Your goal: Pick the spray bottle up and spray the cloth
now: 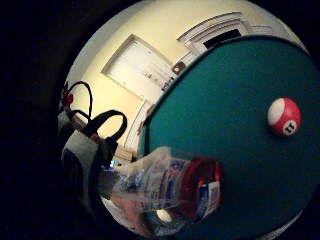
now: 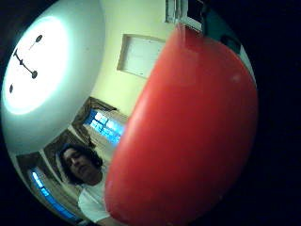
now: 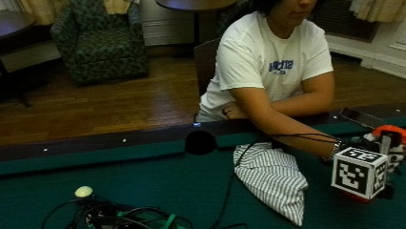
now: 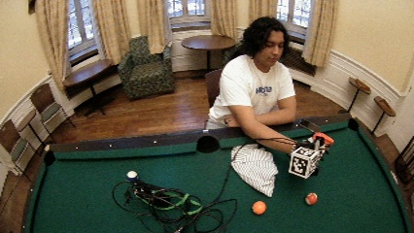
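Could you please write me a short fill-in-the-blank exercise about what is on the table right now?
1. The cloth has a ____ pattern.
2. The table is covered in ____ felt.
3. The right hand is at a spray bottle with a ____ top.
4. Near the cloth lie ____ loose balls, an orange ball and a red-and-white ball.

Missing words: striped; green; red; two

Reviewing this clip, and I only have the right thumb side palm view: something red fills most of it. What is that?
Observer: Probably the orange-red head of the spray bottle; the wide outside view shows it right at the gloved right hand.
Operator: Where is the cloth?
Observer: The striped cloth lies bunched on the green table, beside that hand and apart from the bottle.
Operator: Is the bottle gripped?
Observer: Cannot tell; the little finger side palm view only shows the clear bottle body close to the palm.
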Demonstrator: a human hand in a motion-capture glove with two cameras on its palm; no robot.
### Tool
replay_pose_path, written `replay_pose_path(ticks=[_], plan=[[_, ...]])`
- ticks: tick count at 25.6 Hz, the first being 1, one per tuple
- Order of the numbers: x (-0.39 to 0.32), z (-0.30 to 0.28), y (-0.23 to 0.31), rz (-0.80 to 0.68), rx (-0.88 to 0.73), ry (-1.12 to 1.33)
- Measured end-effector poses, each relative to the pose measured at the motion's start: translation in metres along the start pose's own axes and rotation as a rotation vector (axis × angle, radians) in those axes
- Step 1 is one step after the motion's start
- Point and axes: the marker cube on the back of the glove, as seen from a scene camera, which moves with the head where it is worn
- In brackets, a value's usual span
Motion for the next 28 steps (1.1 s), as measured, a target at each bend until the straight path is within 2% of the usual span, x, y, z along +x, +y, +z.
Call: replay_pose_path(ticks=[14,28], plan=[[0.006,0.003,0.005,0.095,0.016,0.004],[0.031,-0.014,0.041,0.279,-0.081,0.124]])
